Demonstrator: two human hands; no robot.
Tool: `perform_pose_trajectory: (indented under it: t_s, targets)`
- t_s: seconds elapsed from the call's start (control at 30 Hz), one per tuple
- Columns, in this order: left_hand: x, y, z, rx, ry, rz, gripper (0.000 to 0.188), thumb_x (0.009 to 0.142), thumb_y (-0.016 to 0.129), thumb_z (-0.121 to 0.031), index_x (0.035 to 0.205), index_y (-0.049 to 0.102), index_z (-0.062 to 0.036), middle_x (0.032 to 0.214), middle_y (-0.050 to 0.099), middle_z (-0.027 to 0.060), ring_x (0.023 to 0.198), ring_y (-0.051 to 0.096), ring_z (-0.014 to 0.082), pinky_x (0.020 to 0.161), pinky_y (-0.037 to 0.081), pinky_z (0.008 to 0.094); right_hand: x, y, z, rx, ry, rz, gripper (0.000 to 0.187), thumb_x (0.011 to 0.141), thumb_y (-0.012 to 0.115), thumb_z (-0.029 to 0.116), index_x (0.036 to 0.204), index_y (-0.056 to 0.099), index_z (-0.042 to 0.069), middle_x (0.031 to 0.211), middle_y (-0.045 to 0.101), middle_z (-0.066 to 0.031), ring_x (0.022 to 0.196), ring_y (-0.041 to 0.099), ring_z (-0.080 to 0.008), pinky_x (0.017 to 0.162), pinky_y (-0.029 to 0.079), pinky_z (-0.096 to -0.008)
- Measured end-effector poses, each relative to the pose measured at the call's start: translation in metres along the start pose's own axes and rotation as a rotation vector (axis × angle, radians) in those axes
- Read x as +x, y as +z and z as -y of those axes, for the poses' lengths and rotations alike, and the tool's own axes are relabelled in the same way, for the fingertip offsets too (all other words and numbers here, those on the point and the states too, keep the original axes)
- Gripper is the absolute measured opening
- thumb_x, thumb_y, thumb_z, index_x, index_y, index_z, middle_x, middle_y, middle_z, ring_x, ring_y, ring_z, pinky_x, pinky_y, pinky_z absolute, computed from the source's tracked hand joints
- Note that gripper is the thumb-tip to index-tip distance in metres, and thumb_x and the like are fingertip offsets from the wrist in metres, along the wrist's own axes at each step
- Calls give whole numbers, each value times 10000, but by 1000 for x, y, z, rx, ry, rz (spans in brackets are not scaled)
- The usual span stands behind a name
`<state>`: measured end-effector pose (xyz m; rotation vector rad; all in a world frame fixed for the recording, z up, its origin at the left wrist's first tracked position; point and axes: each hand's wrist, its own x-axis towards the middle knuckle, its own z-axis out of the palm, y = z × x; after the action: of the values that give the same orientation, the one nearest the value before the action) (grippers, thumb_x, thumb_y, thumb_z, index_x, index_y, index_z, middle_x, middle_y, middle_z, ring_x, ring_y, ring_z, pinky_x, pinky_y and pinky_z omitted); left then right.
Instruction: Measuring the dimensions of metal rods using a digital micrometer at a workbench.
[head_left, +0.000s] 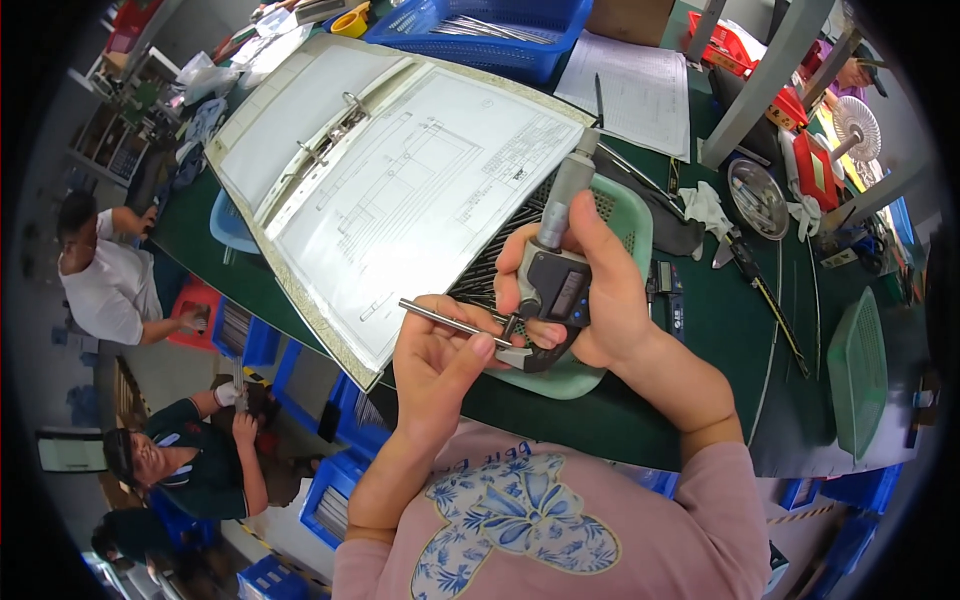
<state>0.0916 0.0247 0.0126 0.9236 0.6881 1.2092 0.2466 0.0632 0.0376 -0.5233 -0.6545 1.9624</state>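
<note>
My left hand (435, 365) pinches a thin metal rod (440, 317) between thumb and fingers. The rod's right end sits at the jaws of a digital micrometer (556, 285); whether both jaws touch it is too small to tell. My right hand (610, 290) is wrapped round the micrometer, with its thumb and fingers at the grey barrel. The small display faces up at me. Beneath both hands is a light green plastic basket (632, 225) holding many dark thin rods. An open ring binder (400, 180) with a technical drawing lies just beyond, partly over the basket.
Behind the binder stands a blue basket (480, 50) of metal rods. A written sheet (635, 90) with a pen lies beside it. To the right are a digital caliper (750, 270), a metal bowl (758, 200) and a green basket (858, 375). Other people work at the left.
</note>
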Motion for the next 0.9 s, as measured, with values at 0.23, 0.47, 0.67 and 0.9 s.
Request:
perform_pose_trajectory:
  t_s: [0.23,0.47,0.67,0.9]
  targets:
    - [-1,-1,1,-22,34,43,225,794,502,17,947,341,-20,881,515,139,820,571,225,678,507,295,0,-1,-1,-17,-2,-10,621,853,211,553,853,503,5,660,550,-136,356,406,-123,324,336,-204]
    - [-2,-2,0,15,49,15,221,795,488,28,936,327,-28,866,506,138,796,585,232,649,524,281,1,1,2,16,48,-9,638,863,168,529,847,502,-15,649,552,-149,339,399,-129,312,334,-212]
    - [-2,0,-1,5,36,14,221,795,481,31,936,320,-26,860,506,140,792,586,235,629,530,274,-1,2,5,85,61,39,573,862,245,463,859,508,-46,660,571,-128,354,421,-116,359,360,-223]
    - [-3,-2,3,17,38,-10,227,778,522,-24,911,338,-24,846,503,129,774,595,245,587,537,269,-3,3,4,66,50,27,567,838,308,491,831,518,-36,636,566,-128,345,419,-112,359,363,-219]
